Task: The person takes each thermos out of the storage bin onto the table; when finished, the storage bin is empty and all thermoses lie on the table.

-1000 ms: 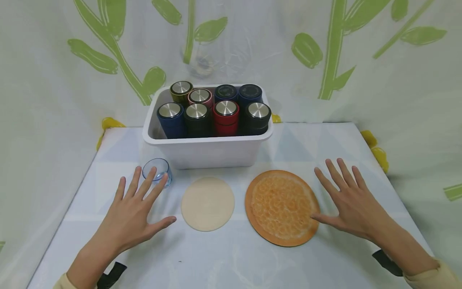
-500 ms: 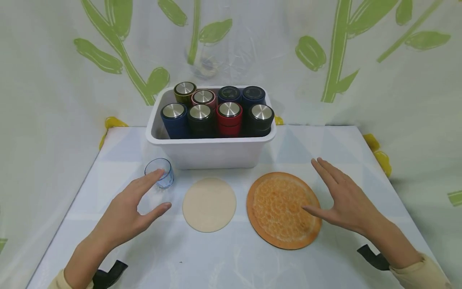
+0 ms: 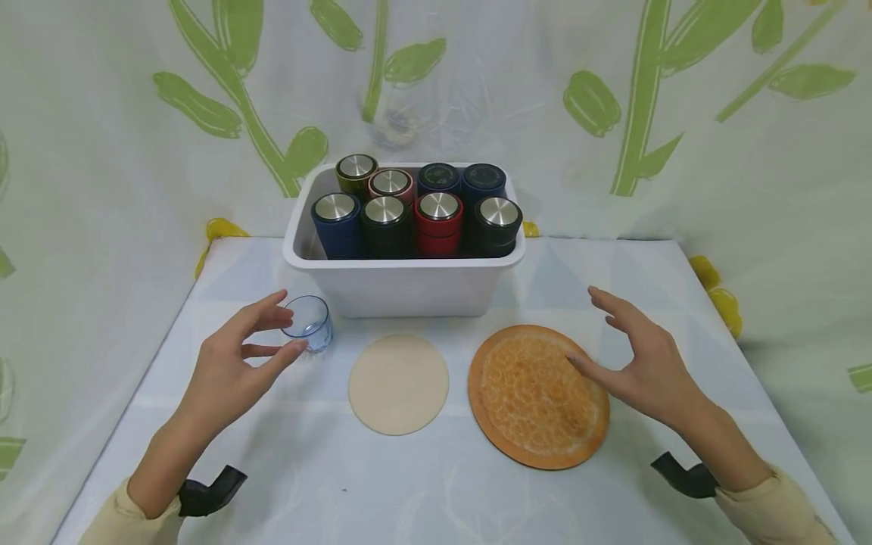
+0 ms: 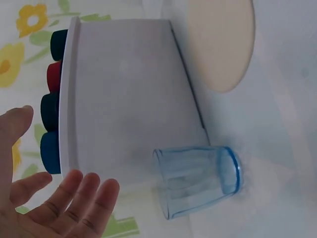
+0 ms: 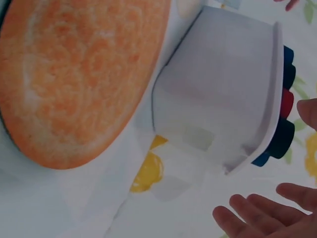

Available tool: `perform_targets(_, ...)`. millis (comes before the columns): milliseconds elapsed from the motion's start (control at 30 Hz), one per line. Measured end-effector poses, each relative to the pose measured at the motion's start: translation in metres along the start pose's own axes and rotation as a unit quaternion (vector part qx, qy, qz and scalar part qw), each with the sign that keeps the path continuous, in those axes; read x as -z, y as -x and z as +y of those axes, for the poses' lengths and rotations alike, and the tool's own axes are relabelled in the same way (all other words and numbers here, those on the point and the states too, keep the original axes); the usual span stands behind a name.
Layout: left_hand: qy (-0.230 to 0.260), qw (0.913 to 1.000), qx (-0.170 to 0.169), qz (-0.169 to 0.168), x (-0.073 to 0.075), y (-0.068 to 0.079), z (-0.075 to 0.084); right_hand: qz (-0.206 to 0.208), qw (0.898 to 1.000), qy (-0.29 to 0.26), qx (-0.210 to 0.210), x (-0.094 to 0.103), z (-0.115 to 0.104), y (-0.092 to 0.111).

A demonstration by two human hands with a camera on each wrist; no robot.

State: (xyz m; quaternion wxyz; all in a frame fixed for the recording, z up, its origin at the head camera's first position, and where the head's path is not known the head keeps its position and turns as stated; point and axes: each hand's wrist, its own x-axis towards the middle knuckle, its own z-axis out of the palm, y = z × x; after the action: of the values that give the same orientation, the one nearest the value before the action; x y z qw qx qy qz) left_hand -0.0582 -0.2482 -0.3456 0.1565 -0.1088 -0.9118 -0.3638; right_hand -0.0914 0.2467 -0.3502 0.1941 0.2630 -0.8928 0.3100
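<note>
My left hand (image 3: 235, 359) hovers beside a blue-tinted drinking glass (image 3: 319, 333), fingers loosely bent and the thumb apart from them. In the left wrist view the glass (image 4: 198, 178) stands clearly apart from the fingertips (image 4: 106, 193). Over the right edge of a round, bread-patterned mat (image 3: 534, 401) hangs my right hand (image 3: 654, 371), its fingers relaxed and holding nothing. Between the glass and that mat lies a plain beige disc (image 3: 398, 384). Behind them a white tub (image 3: 409, 291) holds several upright vacuum flasks, among them a red one (image 3: 439, 227) and a blue one (image 3: 337, 231).
A white patterned cloth covers the table (image 3: 422, 492). Behind it hangs a curtain (image 3: 490, 91) with green leaf prints. Black straps (image 3: 213, 490) sit at both wrists.
Both hands have gone from spread fingers to loosely bent ones. My left hand has come closer to the glass, while the right has shifted slightly left. The head view has shifted a little.
</note>
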Motion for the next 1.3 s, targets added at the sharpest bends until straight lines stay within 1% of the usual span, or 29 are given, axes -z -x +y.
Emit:
perform_targets(167,0.015,0.9996,0.023,0.009,0.007,-0.007,-0.002,0.020,0.999,-0.028,0.011,-0.003,-0.003,-0.011)
perform_targets(267,0.022,0.9989,0.040,0.010,0.008,-0.013,-0.002,0.026,0.999,-0.041,0.014,-0.003,-0.006,-0.016)
perform_targets(367,0.030,0.9980,0.055,0.011,0.009,-0.018,-0.002,0.026,0.999,-0.042,0.014,-0.003,-0.007,-0.021)
perform_targets(667,0.053,0.9960,0.069,0.019,0.015,-0.034,-0.004,0.030,0.998,-0.054,0.015,-0.006,-0.009,-0.038)
perform_targets(800,0.068,0.9945,0.078,0.016,0.017,-0.039,-0.007,0.029,0.998,-0.055,0.016,-0.007,-0.012,-0.045)
perform_targets(967,0.071,0.9937,0.086,0.014,0.018,-0.047,-0.006,0.040,0.997,-0.065,0.022,-0.007,-0.017,-0.055)
perform_targets(1033,0.079,0.9930,0.088,0.009,0.019,-0.051,-0.005,0.044,0.996,-0.071,0.025,-0.007,-0.018,-0.059)
perform_targets(1200,0.109,0.9887,0.103,-0.005,0.018,-0.059,-0.007,0.052,0.995,-0.077,0.024,-0.008,-0.020,-0.068)
perform_targets(1300,0.117,0.9863,0.116,-0.002,0.018,-0.063,-0.011,0.051,0.996,-0.078,0.018,-0.011,-0.019,-0.075)
